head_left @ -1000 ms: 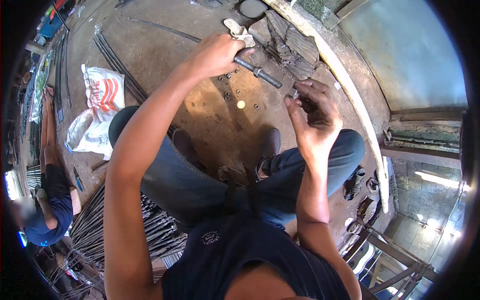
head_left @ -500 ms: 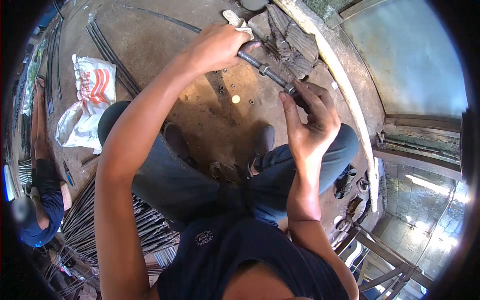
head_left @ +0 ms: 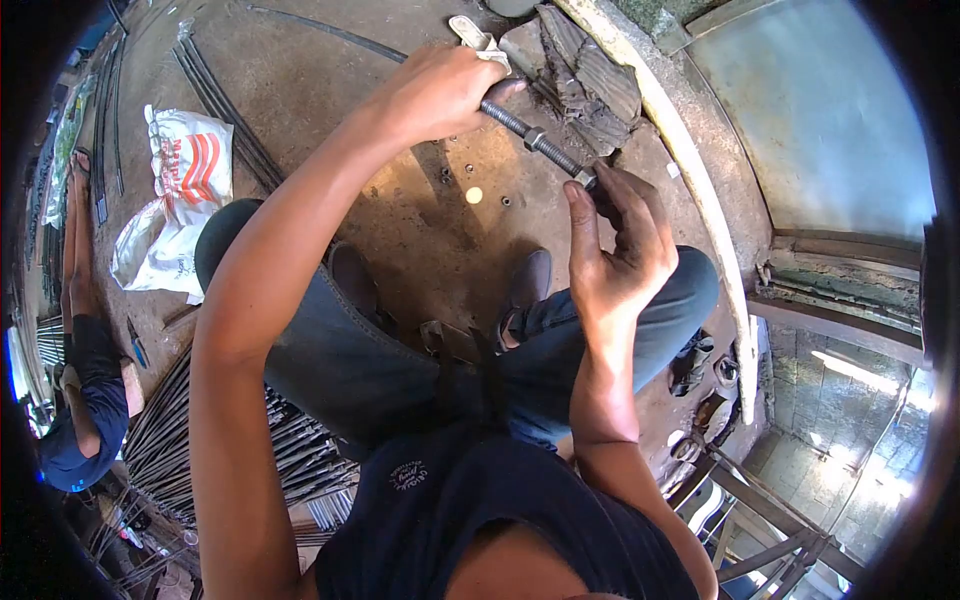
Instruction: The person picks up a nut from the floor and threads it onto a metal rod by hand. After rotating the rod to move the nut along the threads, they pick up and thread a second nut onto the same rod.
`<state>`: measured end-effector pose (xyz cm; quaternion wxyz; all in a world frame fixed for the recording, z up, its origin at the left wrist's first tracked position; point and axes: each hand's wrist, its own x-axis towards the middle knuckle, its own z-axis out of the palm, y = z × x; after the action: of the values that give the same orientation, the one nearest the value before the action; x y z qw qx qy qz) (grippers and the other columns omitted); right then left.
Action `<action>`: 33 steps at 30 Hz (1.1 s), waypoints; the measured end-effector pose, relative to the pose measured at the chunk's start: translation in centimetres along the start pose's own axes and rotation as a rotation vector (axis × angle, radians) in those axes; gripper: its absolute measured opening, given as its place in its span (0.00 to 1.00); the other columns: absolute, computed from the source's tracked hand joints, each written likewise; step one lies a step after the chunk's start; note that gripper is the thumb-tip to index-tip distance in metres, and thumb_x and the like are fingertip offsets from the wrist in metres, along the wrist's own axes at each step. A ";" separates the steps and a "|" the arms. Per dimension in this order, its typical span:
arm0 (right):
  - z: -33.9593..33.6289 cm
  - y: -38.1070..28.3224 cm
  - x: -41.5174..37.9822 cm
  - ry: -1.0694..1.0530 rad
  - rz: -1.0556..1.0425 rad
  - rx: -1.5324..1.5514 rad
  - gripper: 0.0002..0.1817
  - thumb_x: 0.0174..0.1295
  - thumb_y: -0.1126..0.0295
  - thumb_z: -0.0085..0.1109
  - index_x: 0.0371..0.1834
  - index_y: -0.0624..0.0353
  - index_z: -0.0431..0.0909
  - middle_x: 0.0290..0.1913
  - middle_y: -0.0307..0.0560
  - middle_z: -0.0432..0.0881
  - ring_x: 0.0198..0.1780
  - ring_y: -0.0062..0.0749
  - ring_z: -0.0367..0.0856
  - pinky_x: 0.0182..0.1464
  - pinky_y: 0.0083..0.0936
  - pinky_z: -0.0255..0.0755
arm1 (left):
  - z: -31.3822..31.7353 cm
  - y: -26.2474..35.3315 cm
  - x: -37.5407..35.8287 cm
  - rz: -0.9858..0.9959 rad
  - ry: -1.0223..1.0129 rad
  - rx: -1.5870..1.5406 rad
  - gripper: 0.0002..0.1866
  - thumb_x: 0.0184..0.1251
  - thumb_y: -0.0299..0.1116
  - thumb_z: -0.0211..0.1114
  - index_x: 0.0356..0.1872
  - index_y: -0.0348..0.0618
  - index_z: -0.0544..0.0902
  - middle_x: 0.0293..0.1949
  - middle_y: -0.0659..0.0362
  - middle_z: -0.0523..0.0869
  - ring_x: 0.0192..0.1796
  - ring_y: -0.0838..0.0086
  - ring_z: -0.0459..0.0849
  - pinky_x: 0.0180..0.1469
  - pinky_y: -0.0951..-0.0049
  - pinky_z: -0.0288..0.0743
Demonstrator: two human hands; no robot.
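Note:
A long dark rod [head_left: 330, 36] runs across the top of the view, and its threaded end [head_left: 556, 153] points down to the right. My left hand [head_left: 450, 90] is wrapped round the rod just behind the thread, beside a pale strip [head_left: 480, 38] whose kind I cannot make out. One hex nut [head_left: 534, 138] sits partway along the thread. At the tip, a second nut [head_left: 586, 179] is pinched between the thumb and fingers of my right hand [head_left: 632, 235]; those fingers partly cover it.
Several loose nuts [head_left: 507, 201] lie on the floor between my feet. Bundled dark rods [head_left: 225, 450] are at my left, with a white sack [head_left: 185, 160] beyond. A pale curved pole [head_left: 705, 195] borders the right side. Another person [head_left: 90, 400] sits far left.
My right fingers have shifted slightly around the nut at the tip. The rod and my left hand stay nearly in place.

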<state>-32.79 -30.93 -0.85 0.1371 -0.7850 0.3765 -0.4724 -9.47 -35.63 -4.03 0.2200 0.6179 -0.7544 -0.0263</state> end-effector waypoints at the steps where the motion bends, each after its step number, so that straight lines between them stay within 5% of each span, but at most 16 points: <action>1: -0.1 -0.3 0.2 -0.007 0.017 0.008 0.12 0.54 0.77 0.74 0.41 0.66 0.84 0.40 0.53 0.85 0.35 0.34 0.87 0.38 0.25 0.81 | 0.1 -0.1 0.1 0.003 0.017 0.011 0.21 0.73 0.46 0.59 0.30 0.37 0.85 0.23 0.42 0.82 0.32 0.45 0.84 0.38 0.50 0.77; 11: 0.3 -1.2 0.1 -0.075 0.283 -0.025 0.09 0.62 0.71 0.68 0.35 0.68 0.82 0.29 0.54 0.83 0.28 0.33 0.85 0.31 0.26 0.75 | 0.6 -0.1 -0.1 0.034 -0.019 0.041 0.21 0.73 0.47 0.59 0.30 0.38 0.85 0.21 0.43 0.81 0.30 0.46 0.84 0.37 0.51 0.77; 20: 1.0 -0.6 0.8 -0.143 0.246 -0.139 0.16 0.69 0.66 0.60 0.27 0.68 0.77 0.16 0.51 0.72 0.18 0.32 0.69 0.25 0.34 0.64 | 0.3 0.1 -0.3 0.020 -0.012 0.033 0.17 0.71 0.44 0.62 0.32 0.39 0.85 0.24 0.44 0.83 0.33 0.47 0.85 0.38 0.51 0.77; 23: 0.8 0.1 0.9 -0.206 0.454 0.018 0.22 0.73 0.62 0.55 0.24 0.70 0.75 0.15 0.49 0.69 0.19 0.26 0.63 0.25 0.33 0.62 | 0.6 -0.2 -0.3 0.056 -0.060 0.053 0.15 0.69 0.42 0.63 0.35 0.39 0.86 0.26 0.43 0.84 0.34 0.47 0.86 0.40 0.51 0.78; 25: 0.5 1.0 0.8 -0.285 0.572 0.185 0.27 0.75 0.53 0.51 0.21 0.61 0.73 0.18 0.31 0.67 0.19 0.15 0.61 0.22 0.20 0.54 | 0.5 0.1 -0.3 0.024 -0.072 0.051 0.13 0.67 0.41 0.64 0.37 0.40 0.86 0.28 0.43 0.85 0.36 0.47 0.86 0.42 0.50 0.78; 26: 0.3 1.0 0.9 -0.307 0.613 0.212 0.26 0.76 0.53 0.50 0.21 0.59 0.72 0.18 0.30 0.66 0.20 0.13 0.61 0.23 0.18 0.55 | 0.7 0.1 -0.3 0.025 -0.071 0.050 0.13 0.67 0.41 0.64 0.37 0.40 0.86 0.28 0.43 0.85 0.36 0.47 0.86 0.42 0.50 0.78; 30: -0.4 0.6 1.1 -0.315 0.597 0.291 0.25 0.76 0.54 0.50 0.22 0.60 0.72 0.18 0.31 0.67 0.21 0.14 0.62 0.24 0.18 0.56 | 0.5 0.2 -0.2 0.022 -0.069 0.052 0.14 0.69 0.41 0.63 0.38 0.40 0.86 0.30 0.42 0.85 0.38 0.46 0.86 0.43 0.50 0.78; 33: -0.9 0.6 1.3 -0.450 0.344 0.096 0.25 0.76 0.55 0.50 0.22 0.60 0.73 0.18 0.32 0.67 0.22 0.15 0.63 0.25 0.19 0.56 | 0.4 0.4 -0.5 0.010 -0.074 0.049 0.14 0.70 0.42 0.62 0.39 0.40 0.86 0.30 0.43 0.85 0.40 0.46 0.86 0.44 0.50 0.77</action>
<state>-33.46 -32.11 0.11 0.3323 -0.7875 0.4413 -0.2734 -9.90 -35.11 -4.41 0.1770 0.6180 -0.7655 -0.0295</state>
